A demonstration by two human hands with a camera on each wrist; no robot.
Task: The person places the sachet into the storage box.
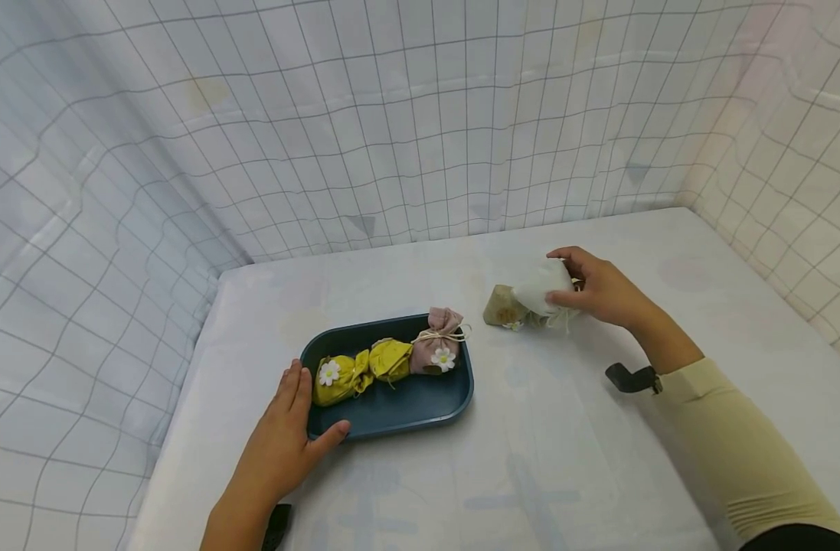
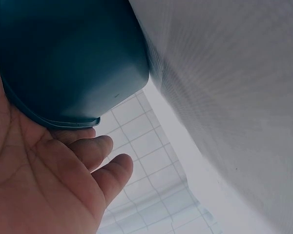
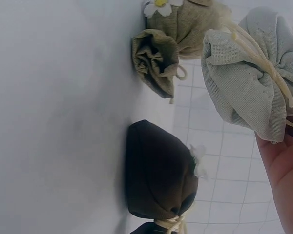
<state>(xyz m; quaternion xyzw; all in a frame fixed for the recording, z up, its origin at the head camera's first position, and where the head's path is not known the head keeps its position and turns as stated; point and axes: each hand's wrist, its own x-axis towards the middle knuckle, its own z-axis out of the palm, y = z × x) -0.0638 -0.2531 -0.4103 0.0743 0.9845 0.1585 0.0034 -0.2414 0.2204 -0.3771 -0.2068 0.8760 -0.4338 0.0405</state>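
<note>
Three small tied pouches lie in the dark blue tray (image 1: 454, 398) on the table (image 1: 564, 459): two yellow pouches (image 1: 354, 371), set end to end, one with a white daisy, and one pink pouch (image 1: 439, 344), also with a daisy, touching the second yellow one.

Outside the tray there are at least three more. The right hand (image 1: 599, 291) has its grip clenched around a pale grey-white pouch (image 3: 249, 73), held off the table near its far middle, right of the tray. This pouch is coarse woven cloth, gathered at the neck and bound with cream string. Just beside it an olive pouch (image 3: 171, 44) with a daisy lies on the table. The right wrist view also shows a dark brown pouch (image 3: 158, 170) near it, and possibly a further one at the bottom edge, though too little shows to tell.

The left hand (image 1: 282, 444) rests on the tray's near left corner, fingers straight along the rim, thumb against the front edge; its grip is released.
</note>
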